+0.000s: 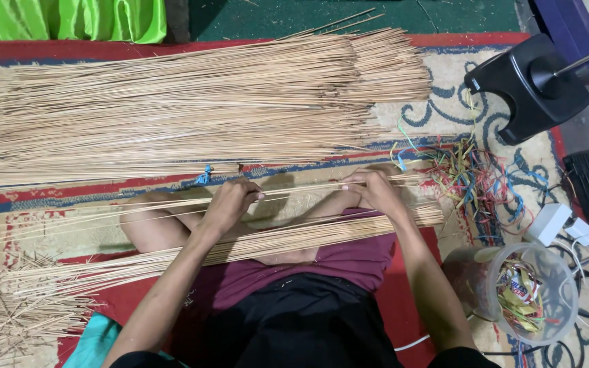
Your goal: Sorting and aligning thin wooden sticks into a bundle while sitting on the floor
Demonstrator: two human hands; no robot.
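Here, the left hand [230,203] and right hand [375,189] are each pinching a few thin sticks [308,189] above the lap, and holding them level and tight looks best.

Black top, maroon shorts over bare legs; both arms bare, no sleeves.

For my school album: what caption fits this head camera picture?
Seated on a patterned rug, left hand and right hand pinch thin sticks beside a big stick pile.
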